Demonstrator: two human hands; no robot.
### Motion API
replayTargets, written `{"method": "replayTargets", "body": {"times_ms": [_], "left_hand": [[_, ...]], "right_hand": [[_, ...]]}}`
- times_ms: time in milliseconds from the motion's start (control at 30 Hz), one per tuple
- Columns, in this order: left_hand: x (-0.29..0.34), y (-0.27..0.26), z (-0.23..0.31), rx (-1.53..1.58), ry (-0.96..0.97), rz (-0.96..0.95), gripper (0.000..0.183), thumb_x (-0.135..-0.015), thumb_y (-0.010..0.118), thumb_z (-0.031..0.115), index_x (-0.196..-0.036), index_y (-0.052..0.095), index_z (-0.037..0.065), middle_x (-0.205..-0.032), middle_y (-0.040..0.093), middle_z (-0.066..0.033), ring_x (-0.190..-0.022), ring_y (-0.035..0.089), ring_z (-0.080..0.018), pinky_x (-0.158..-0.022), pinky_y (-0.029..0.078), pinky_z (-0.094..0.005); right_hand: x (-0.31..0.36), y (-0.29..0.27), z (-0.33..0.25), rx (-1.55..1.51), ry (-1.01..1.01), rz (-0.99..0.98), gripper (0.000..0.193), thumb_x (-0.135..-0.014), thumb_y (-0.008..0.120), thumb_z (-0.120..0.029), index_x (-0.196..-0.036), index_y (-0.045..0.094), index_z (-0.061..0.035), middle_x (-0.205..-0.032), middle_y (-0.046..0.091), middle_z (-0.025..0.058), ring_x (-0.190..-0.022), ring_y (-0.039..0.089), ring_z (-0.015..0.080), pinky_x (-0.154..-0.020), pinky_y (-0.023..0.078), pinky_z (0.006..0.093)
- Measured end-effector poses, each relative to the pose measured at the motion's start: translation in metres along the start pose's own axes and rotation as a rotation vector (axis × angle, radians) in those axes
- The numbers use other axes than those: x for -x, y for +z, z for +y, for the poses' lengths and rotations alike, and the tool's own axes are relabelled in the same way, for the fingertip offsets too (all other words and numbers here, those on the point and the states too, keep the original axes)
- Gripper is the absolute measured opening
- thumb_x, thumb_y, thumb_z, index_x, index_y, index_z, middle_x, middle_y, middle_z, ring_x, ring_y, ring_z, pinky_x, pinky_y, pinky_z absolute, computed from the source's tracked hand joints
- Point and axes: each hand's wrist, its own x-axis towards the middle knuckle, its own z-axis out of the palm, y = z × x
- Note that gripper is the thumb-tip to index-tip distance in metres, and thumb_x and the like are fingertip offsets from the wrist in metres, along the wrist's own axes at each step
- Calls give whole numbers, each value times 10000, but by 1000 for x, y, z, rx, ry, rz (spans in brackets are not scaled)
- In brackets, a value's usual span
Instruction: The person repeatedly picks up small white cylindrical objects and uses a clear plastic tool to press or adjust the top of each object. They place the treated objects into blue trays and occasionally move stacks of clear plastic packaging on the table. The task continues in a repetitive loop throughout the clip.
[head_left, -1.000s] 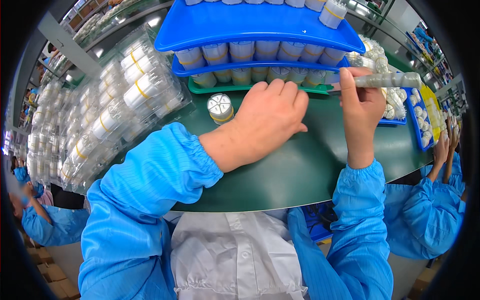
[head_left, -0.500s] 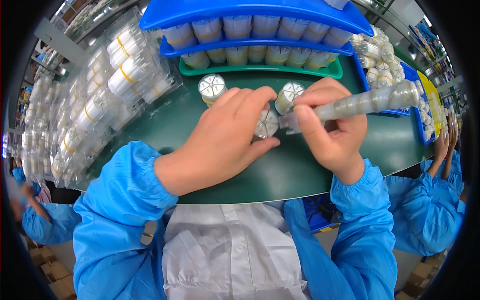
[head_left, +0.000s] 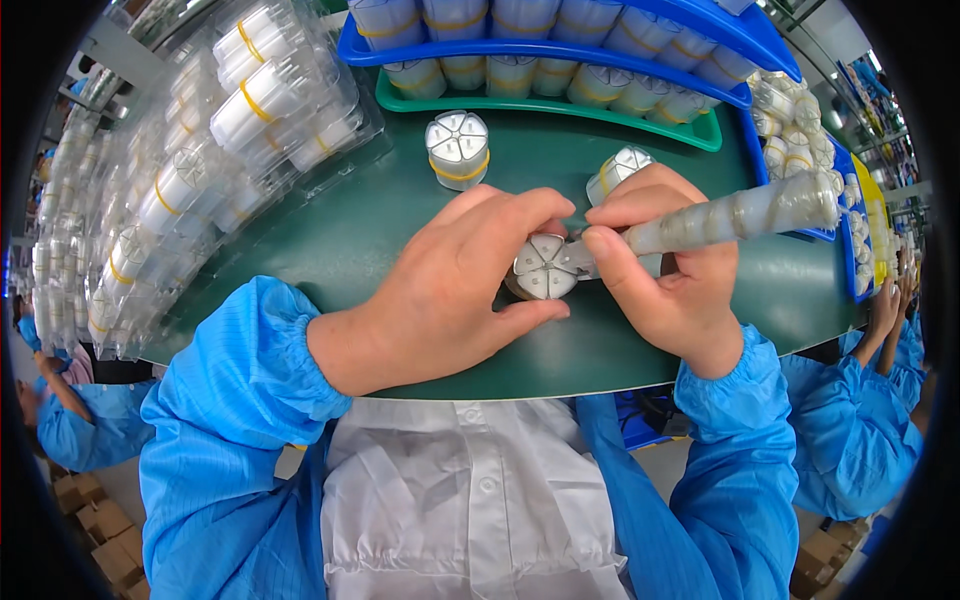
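Observation:
My left hand (head_left: 435,285) curls its fingers and thumb round a short cylinder (head_left: 546,268), whose top is divided into silvery-white wedge segments. Pinched in my right hand (head_left: 680,280) is a tool (head_left: 745,213) with a thick tape-wrapped handle and a narrow flat tip. That tip meets the right edge of the cylinder's top; exactly how it touches I cannot tell. Behind my left hand stands a similar segmented cylinder (head_left: 458,145) with a yellow band round it. Another cylinder (head_left: 622,168) is just beyond my right fingers, partly hidden by them.
Stacked blue trays (head_left: 560,52) and a green tray (head_left: 550,108) hold rows of banded cylinders at the back. Clear plastic packs (head_left: 230,130) with white cylinders pile up on the left. Blue bins (head_left: 848,205) hold white parts at right. A co-worker's blue sleeve (head_left: 850,430) shows there.
The view has shifted, so trays and loose cylinders appear higher and farther right. The held cylinder's top now faces up more fully, with the tool tip against its right edge.

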Motion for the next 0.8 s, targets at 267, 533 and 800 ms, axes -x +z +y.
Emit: {"method": "replayTargets", "body": {"times_ms": [267,533,800], "left_hand": [[4,-1,0,-53,-73,-27,694,-689,885,86,-1283,529,32,-1088,623,-111,-934,632,-257,-788,528,-355],[4,2,7,76,-67,-21,607,-742,776,35,-1281,497,13,-1134,627,-143,-1000,614,-337,-803,533,-419],[3,0,6,-52,-139,-68,659,-743,807,21,-1326,499,23,-1149,607,-124,-981,608,-254,-833,507,-352]], "right_hand": [[2,-1,-1,-2,-43,-15,128,-791,756,56,-830,658,-18,-823,660,73,-661,598,193,-526,441,329],[2,-2,0,-17,-40,6,150,-793,757,60,-856,643,-14,-831,657,77,-646,581,201,-525,430,317],[0,0,1,10,-77,1,138,-807,753,47,-869,643,-8,-831,649,88,-654,584,195,-530,434,313]]}}
